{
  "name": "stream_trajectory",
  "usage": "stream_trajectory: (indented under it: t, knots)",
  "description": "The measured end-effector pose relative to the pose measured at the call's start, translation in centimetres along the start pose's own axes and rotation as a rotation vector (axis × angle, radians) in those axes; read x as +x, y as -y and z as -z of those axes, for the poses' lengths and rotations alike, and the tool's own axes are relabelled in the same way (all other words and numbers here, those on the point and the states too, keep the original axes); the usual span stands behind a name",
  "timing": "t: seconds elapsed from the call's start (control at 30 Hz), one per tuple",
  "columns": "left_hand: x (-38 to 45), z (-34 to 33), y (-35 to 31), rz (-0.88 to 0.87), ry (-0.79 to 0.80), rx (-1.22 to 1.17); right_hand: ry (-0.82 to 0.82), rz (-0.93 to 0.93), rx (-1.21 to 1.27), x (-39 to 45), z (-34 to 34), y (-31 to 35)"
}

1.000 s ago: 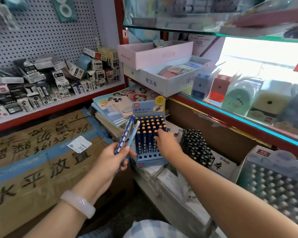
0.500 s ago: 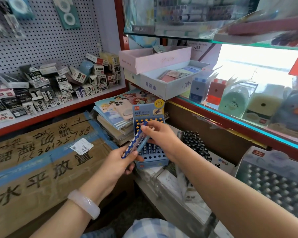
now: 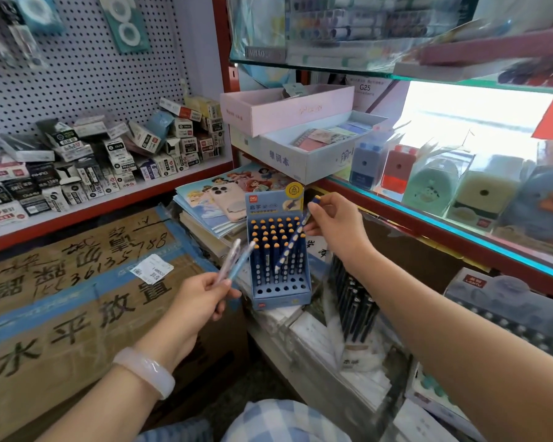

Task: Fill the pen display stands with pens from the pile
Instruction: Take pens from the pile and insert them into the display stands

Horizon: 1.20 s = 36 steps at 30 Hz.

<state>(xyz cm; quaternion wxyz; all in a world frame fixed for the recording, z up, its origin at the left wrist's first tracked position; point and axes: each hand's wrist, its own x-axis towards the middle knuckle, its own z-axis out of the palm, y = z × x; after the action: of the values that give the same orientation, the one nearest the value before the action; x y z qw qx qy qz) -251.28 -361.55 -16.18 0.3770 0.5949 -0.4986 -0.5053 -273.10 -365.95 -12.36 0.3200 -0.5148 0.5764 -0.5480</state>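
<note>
A blue cardboard pen display stand [image 3: 280,293] stands upright on stacked packs in the middle, most of its holes filled with dark blue pens topped in orange; the front row of holes is bare. My right hand [image 3: 334,223] pinches a blue pen with white dots [image 3: 293,237], held tilted over the stand with its tip low above the filled rows. My left hand [image 3: 201,298] grips two pale pens [image 3: 235,258], one pinkish and one light blue, just left of the stand.
A second stand of black pens [image 3: 353,301] leans to the right of the blue one. Books with a phone [image 3: 229,200] on top lie behind it. A taped cardboard box [image 3: 61,314] fills the left; a glass shelf edge [image 3: 444,231] runs along the right.
My right hand took the dotted blue pen out of my left hand and carried it up and right over the stand. My left hand keeps the two pale pens.
</note>
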Motion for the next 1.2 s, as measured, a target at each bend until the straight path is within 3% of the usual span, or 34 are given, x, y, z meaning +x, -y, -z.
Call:
stream_trajectory:
  t: [0.33, 0.67, 0.8, 1.07, 1.2]
  knots:
    - [0.5, -1.0, -0.9, -0.04, -0.052, -0.109, 0.082, 0.122, -0.497, -0.3, -1.2, -4.6]
    - [0.4, -1.5, -0.1, -0.012, -0.054, -0.155, 0.147, 0.097, -0.531, 0.4, -2.1, -5.4]
    - [0.3, -1.7, -0.1, -0.006, -0.043, -0.166, 0.222, 0.038, -0.653, 0.5, -3.0, -6.6]
    - [-0.4, -1.9, -0.9, -0.037, -0.009, -0.175, 0.201, -0.055, -0.735, 0.2, -3.1, -5.4]
    - [-0.8, -2.5, -1.4, -0.066, 0.001, -0.166, 0.101, 0.012, -0.541, -1.3, -2.0, -2.5]
